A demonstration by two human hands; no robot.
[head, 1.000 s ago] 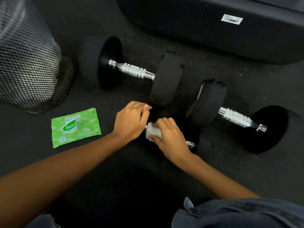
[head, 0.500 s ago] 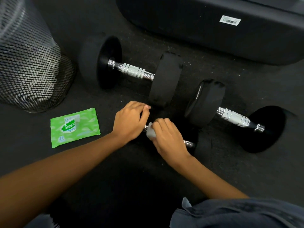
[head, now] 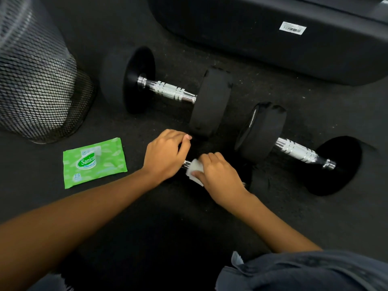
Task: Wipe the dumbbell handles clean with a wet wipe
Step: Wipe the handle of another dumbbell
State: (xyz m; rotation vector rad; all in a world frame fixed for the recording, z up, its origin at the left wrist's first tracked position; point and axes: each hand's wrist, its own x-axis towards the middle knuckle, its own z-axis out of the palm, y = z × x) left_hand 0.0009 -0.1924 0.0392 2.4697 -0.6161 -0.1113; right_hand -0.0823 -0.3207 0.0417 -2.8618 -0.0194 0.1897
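A small dumbbell lies nearest me on the black floor, with only a short bit of its chrome handle (head: 185,164) showing between my hands. My left hand (head: 165,156) grips its left end, which the hand hides. My right hand (head: 220,177) presses a white wet wipe (head: 195,171) around the handle. Two larger dumbbells lie beyond, untouched. One has its chrome handle (head: 168,91) at upper centre, the other has its chrome handle (head: 298,152) at the right.
A green packet of wet wipes (head: 94,162) lies flat to the left of my left hand. A black mesh bin (head: 35,87) stands at the far left. A large black padded piece of equipment (head: 262,38) runs along the top.
My right hand has shifted the wipe slightly along the near handle, and more of the wipe shows than half a second ago. My left hand has kept its grip.
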